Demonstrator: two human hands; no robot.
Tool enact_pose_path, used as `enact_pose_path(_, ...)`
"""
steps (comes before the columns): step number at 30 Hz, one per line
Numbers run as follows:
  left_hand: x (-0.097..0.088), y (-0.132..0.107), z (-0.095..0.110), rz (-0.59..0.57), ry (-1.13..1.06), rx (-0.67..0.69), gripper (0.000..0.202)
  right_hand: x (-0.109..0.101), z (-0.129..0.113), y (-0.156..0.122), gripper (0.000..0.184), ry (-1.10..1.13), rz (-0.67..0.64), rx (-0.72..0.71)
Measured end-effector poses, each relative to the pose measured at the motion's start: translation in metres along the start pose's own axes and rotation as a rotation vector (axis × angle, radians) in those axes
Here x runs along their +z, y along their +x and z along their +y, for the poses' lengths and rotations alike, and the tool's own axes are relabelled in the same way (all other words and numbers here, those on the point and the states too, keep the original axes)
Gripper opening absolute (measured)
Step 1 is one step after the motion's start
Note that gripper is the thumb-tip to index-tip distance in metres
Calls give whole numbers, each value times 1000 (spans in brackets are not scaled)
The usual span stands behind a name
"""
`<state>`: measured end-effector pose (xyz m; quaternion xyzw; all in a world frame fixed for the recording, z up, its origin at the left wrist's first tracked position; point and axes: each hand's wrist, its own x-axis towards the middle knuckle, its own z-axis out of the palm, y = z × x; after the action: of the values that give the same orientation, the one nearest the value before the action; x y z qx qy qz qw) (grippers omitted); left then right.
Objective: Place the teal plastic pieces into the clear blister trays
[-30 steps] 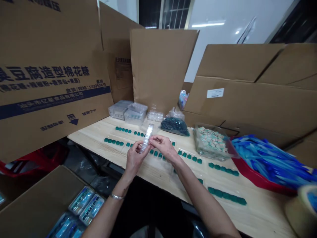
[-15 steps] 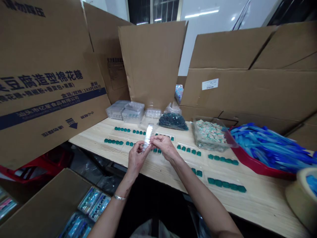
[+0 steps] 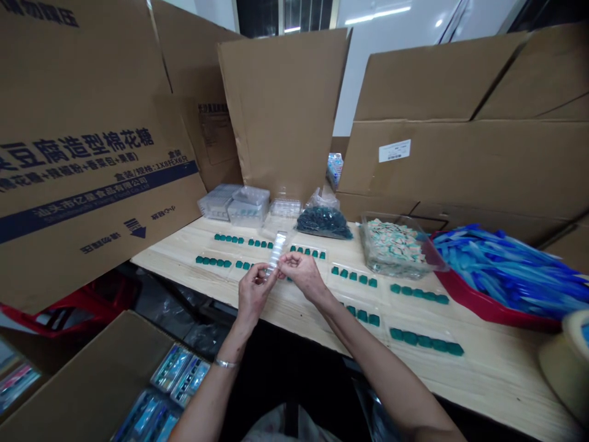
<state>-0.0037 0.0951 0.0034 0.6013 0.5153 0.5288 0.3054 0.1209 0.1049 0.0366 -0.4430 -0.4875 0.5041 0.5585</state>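
A narrow, shiny, clear-silver plastic strip stands tilted above the table, its lower end between the thumb and fingers of my left hand. My right hand is pinched closed against the strip's right side; whether it grips the strip's edge or some small piece is hidden by the fingers. Around both hands lie rows of dark green pieces in clear trays: one row just behind my right hand, another to the left, and others to the right.
Behind the rows stand clear plastic boxes, a bag of dark green pieces and a clear tub of small pale packets. A red tray heaped with blue packets sits right. Tall cardboard boxes wall the table; an open carton is lower left.
The view has shifted slightly. Both hands stay together at the strip, with only a small movement of the right fingers along its side.
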Motion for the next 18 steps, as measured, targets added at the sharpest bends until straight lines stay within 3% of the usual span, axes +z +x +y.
enact_pose_path(4, -15, 11, -5, 54, -31, 4, 27, -6, 1, 2, 13, -55, 33, -20)
enact_pose_path(9, -60, 37, -16, 259, -121, 6, 32, -35, -2, 9, 16, -175, 77, -91)
enact_pose_path(11, -70, 41, -19, 260, -230, -19, 33, -46, -10, 22, 13, -373, 92, -257)
enact_pose_path(14, -70, 35, -18, 199, -359, -103, 35, -52, -25, 60, 15, -849, 125, -530)
enact_pose_path(16, -62, 28, -15, 154, -406, -153, 36, -49, -34, 97, 22, -1167, 91, -570)
enact_pose_path(18, -53, 22, -10, 106, -435, -194, 36, -43, -41, 136, 28, -1384, 21, -505)
